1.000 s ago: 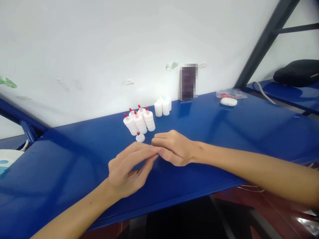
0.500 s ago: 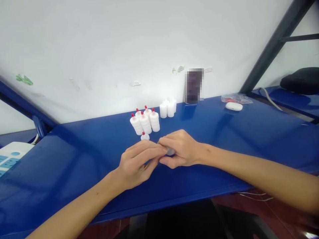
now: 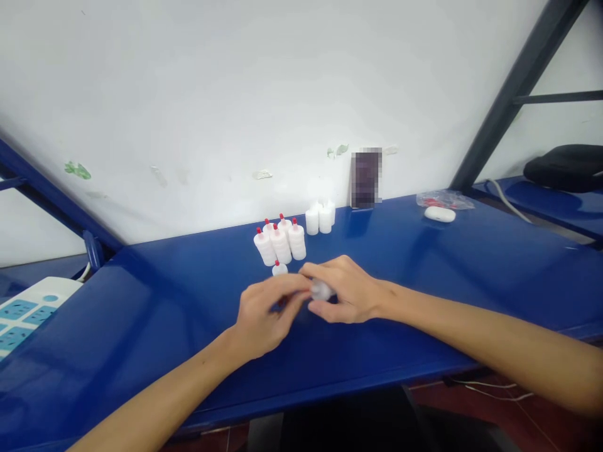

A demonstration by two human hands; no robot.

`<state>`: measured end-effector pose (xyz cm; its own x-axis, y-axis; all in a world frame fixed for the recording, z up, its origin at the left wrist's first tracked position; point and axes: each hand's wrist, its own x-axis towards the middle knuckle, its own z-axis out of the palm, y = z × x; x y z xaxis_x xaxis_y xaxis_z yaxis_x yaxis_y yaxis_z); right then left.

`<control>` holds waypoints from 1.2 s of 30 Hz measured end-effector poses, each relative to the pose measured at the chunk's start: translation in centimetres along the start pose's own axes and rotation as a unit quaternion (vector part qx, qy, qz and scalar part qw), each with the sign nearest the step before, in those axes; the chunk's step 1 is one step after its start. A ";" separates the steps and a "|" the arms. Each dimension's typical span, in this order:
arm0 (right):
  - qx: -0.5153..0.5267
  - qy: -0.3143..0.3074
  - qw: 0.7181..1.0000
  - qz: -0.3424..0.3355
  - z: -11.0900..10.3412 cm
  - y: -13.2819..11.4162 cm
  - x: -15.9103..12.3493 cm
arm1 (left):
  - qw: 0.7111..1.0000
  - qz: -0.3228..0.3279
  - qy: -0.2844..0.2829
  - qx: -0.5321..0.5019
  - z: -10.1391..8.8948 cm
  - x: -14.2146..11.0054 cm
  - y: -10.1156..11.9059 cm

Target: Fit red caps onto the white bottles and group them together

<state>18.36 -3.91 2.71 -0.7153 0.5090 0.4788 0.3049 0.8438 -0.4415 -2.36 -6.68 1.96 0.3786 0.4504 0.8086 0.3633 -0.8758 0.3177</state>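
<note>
My right hand (image 3: 346,290) is wrapped round a small white plastic bottle (image 3: 321,290), blurred and mostly hidden by the fingers. It lies tilted, with its rounded end facing left. My left hand (image 3: 268,307) is closed in a pinch at that end, where a trace of red shows between thumb and fingers. Just beyond the left fingers stands one white bottle with a red tip (image 3: 279,269), its lower part hidden. Behind it several white squeeze bottles with red tips (image 3: 281,243) stand close together. To their right are several white bottles without red tips (image 3: 319,220).
A phone-like dark panel (image 3: 365,180), pixelated, leans on the wall. On the right of the blue table (image 3: 405,342) lie a white earbud case (image 3: 440,214) and a clear plastic bag (image 3: 445,199) with red pieces. A power strip (image 3: 32,314) sits at the left edge.
The view has tilted up slightly. My left fingers have shifted a little away from the right hand, so more of the held bottle's end shows.
</note>
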 end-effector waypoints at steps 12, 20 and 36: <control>-0.011 0.255 0.947 0.196 -3.2 5.7 0.4 | 0.974 -0.175 0.065 0.128 -1.7 0.6 -4.7; 0.130 0.233 0.948 0.175 -3.1 5.5 -0.1 | 0.967 -0.189 -0.010 0.173 -1.7 0.6 -4.6; -0.018 0.159 0.965 0.206 -2.4 5.8 0.2 | 0.974 -0.050 -0.200 0.092 -1.2 0.3 -2.3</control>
<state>21.51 1.47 2.10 -0.3007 0.8240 0.4803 0.5486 0.5614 -0.6197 -4.13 -4.77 2.09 0.6223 0.5950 0.5086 0.5472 -0.7953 0.2608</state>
